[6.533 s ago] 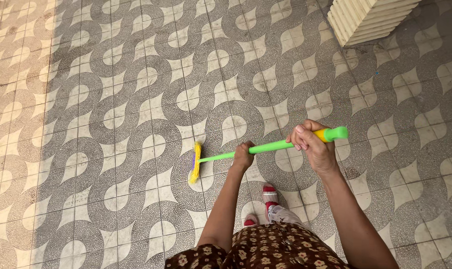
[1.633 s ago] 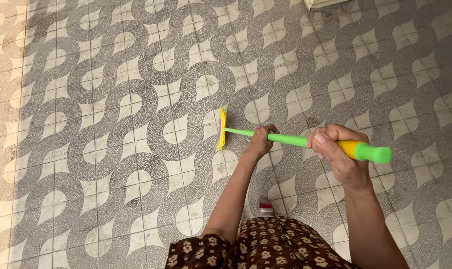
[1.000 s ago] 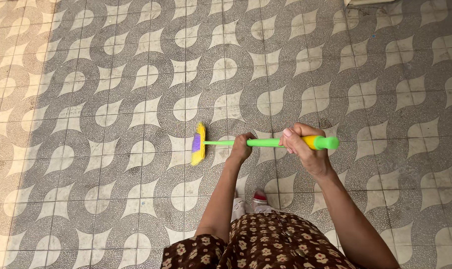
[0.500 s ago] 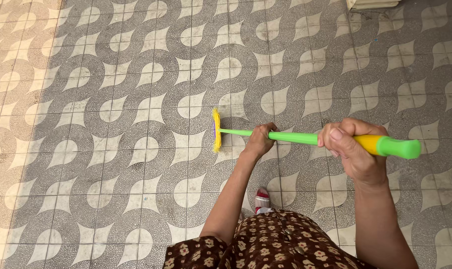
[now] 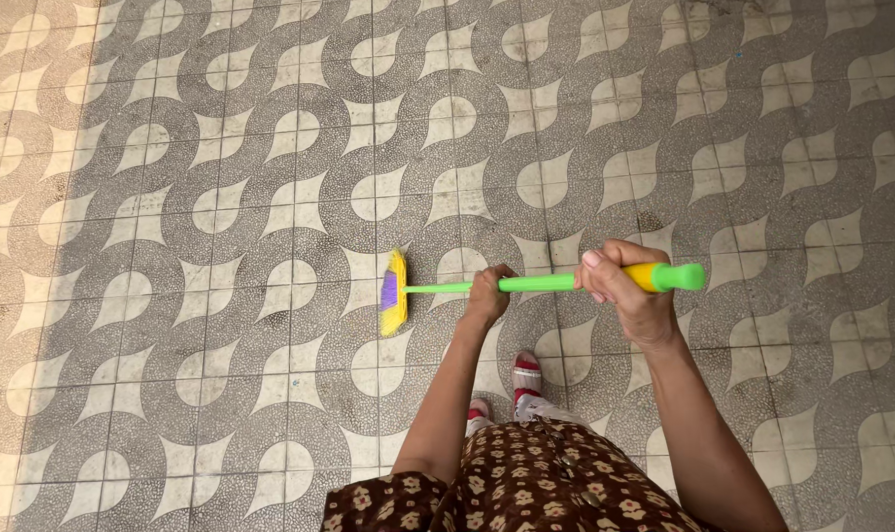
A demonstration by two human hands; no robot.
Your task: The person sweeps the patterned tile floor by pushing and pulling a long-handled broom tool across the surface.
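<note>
Both hands grasp a green plastic broom handle [image 5: 536, 284], left hand [image 5: 487, 296] lower, right hand [image 5: 620, 296] near its yellow end, bristles [image 5: 395, 305] touching the patterned tile floor [image 5: 221, 197].

Brown floral-print dress [image 5: 536, 483], bare arms, red-and-white shoes [image 5: 526, 376].

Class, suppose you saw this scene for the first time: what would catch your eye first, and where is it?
The bright green broom stands out at mid-frame, its yellow and purple bristle head on the patterned tile floor. The left hand grips mid-handle, the right hand near the yellow end. Red footwear peeks out below, above a brown flowered dress.
</note>
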